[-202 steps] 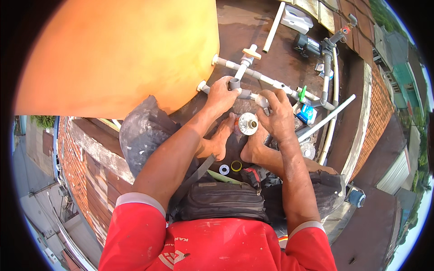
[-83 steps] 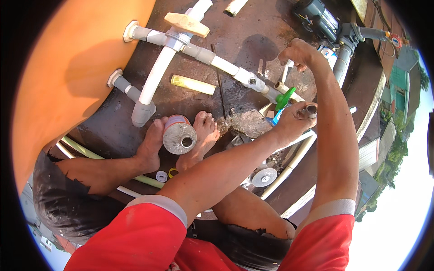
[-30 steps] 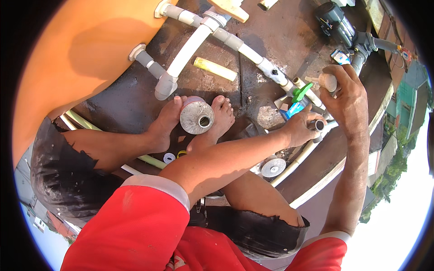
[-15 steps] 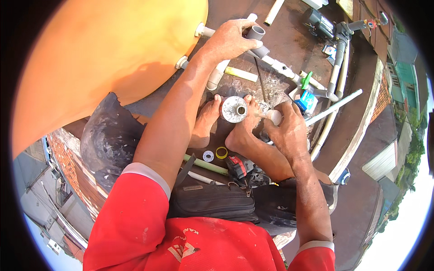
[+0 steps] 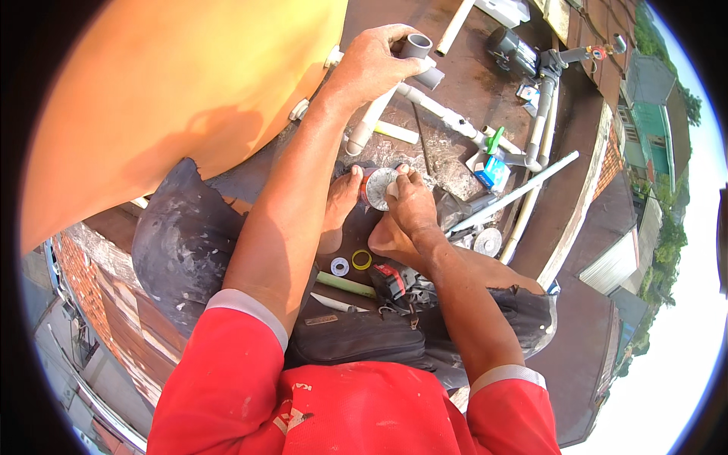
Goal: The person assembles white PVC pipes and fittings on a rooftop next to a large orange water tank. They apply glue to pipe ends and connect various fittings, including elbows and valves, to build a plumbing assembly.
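My left hand (image 5: 369,64) is wrapped round a grey pipe tee (image 5: 416,47), held up beyond my feet with one round mouth facing me. A white pipe (image 5: 370,123) runs below that hand. Between my bare feet stands a round can (image 5: 375,192) with a pale, smeared top. Over the can's neck, my right hand (image 5: 415,203) is closed on a whitish round cap (image 5: 393,188). The fingers hide the neck, so I cannot tell whether the cap is seated. A white tape roll (image 5: 340,266) and a yellow ring (image 5: 362,260) lie nearer me.
An orange tank (image 5: 189,98) bulges at the left. White pipework with a green-handled valve (image 5: 494,140) crosses the roof near a blue box (image 5: 491,174). A black pump (image 5: 512,50) stands far right. A red-and-black power tool (image 5: 394,280) and black bag (image 5: 356,337) lie close to me.
My right hand has moved left with the cap, from beside the can to over its neck. The left hand still holds the grey tee. The whole view has shifted slightly.
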A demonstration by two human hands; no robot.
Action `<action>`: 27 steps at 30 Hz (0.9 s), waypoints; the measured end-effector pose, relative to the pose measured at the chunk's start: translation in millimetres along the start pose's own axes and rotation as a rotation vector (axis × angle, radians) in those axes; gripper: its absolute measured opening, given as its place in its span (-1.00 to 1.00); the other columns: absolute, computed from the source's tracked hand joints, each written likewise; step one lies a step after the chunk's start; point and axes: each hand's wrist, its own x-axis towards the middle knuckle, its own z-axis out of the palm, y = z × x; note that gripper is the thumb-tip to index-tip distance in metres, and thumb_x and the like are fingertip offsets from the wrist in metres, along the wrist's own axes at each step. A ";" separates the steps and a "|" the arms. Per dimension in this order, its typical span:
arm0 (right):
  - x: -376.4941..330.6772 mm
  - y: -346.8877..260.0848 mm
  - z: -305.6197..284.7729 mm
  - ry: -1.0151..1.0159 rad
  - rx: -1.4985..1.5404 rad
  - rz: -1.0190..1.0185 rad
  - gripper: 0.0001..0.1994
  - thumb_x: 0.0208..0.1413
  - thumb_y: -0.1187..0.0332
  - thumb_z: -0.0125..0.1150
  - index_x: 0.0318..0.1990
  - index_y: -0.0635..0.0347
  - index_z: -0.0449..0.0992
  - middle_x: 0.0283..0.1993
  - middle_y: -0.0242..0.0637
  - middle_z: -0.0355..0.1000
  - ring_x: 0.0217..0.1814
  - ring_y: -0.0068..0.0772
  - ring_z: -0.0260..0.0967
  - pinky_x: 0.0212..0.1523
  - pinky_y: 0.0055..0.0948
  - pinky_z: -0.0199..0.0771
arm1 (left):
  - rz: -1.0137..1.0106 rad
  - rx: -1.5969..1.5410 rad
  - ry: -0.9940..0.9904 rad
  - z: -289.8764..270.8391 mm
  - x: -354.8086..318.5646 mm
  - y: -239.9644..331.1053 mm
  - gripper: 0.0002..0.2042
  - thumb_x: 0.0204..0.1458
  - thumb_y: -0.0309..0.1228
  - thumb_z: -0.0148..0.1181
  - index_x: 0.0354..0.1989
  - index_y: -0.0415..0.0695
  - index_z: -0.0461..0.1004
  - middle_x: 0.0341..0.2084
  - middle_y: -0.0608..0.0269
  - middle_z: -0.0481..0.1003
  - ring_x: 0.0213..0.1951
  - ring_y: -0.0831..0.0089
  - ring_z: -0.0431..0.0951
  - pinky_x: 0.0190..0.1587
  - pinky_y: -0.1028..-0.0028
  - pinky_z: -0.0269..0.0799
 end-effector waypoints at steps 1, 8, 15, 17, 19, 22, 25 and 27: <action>5.0 -0.7 6.6 -0.021 -0.038 0.008 -0.45 0.21 0.29 0.35 0.32 0.34 0.47 0.25 0.28 0.46 0.29 0.33 0.48 0.32 0.07 0.52 | -0.020 0.003 -0.001 -1.5 -2.0 6.0 -0.58 0.16 -0.53 0.43 0.21 -0.26 0.62 -0.04 0.26 0.70 -0.02 0.53 0.68 0.08 0.47 0.61; -2.7 -11.3 -19.7 0.081 0.108 0.118 -0.60 0.15 0.29 0.32 0.06 0.39 0.56 0.13 0.29 0.49 0.19 0.35 0.52 0.24 0.10 0.56 | -0.008 -0.045 -0.023 5.4 4.0 -9.9 -0.57 0.17 -0.51 0.44 0.23 -0.28 0.59 -0.01 0.23 0.68 -0.02 0.51 0.67 0.07 0.46 0.61; 2.7 49.6 -110.8 0.016 0.589 0.501 -0.54 0.05 0.21 0.42 -0.05 0.49 0.62 -0.17 0.07 0.61 -0.17 0.00 0.61 -0.13 -0.13 0.65 | -0.011 -0.004 0.020 4.9 10.9 -22.9 -0.63 0.22 -0.51 0.41 0.19 -0.29 0.60 -0.03 0.26 0.67 -0.03 0.55 0.64 0.08 0.45 0.56; 12.1 74.8 -134.0 0.053 0.849 0.628 -0.57 0.09 0.22 0.43 -0.06 0.47 0.65 -0.24 -0.18 0.56 -0.27 -0.36 0.50 -0.31 -0.34 0.58 | -0.027 -0.054 0.006 9.5 11.9 -20.8 -0.63 0.22 -0.51 0.41 0.19 -0.28 0.60 -0.03 0.26 0.67 -0.03 0.55 0.64 0.09 0.45 0.55; 29.1 100.2 -162.3 0.141 0.971 0.610 -0.61 0.14 0.24 0.39 -0.02 0.41 0.66 -0.19 -0.17 0.56 -0.26 -0.36 0.47 -0.31 -0.35 0.56 | -0.071 -0.142 -0.011 11.2 9.4 -12.7 -0.63 0.22 -0.53 0.39 0.20 -0.29 0.59 -0.04 0.25 0.67 0.00 0.54 0.63 0.13 0.45 0.55; 72.7 137.7 -209.4 0.290 0.729 0.522 -0.60 0.15 0.22 0.40 -0.03 0.42 0.70 -0.18 -0.16 0.63 -0.23 -0.33 0.53 -0.25 -0.34 0.61 | -0.108 -0.107 0.003 17.8 10.2 -13.8 -0.63 0.22 -0.54 0.37 0.20 -0.29 0.59 -0.05 0.25 0.67 0.00 0.54 0.63 0.15 0.44 0.54; 119.6 180.8 -238.0 0.335 0.311 0.398 -0.55 0.07 0.16 0.40 -0.07 0.44 0.73 -0.16 0.06 0.70 -0.13 -0.10 0.67 -0.07 -0.23 0.70 | -0.160 -0.077 -0.011 24.3 11.7 -18.0 -0.64 0.22 -0.54 0.36 0.20 -0.29 0.59 -0.05 0.25 0.66 0.02 0.53 0.62 0.17 0.44 0.53; 150.1 201.0 -238.2 0.298 0.055 0.322 -0.51 0.03 0.09 0.37 -0.09 0.42 0.74 -0.13 0.18 0.70 -0.07 0.04 0.70 0.00 -0.14 0.69 | -0.118 -0.116 -0.020 28.2 15.3 -29.9 -0.60 0.22 -0.51 0.41 0.21 -0.32 0.57 -0.03 0.21 0.68 -0.01 0.52 0.64 0.13 0.43 0.56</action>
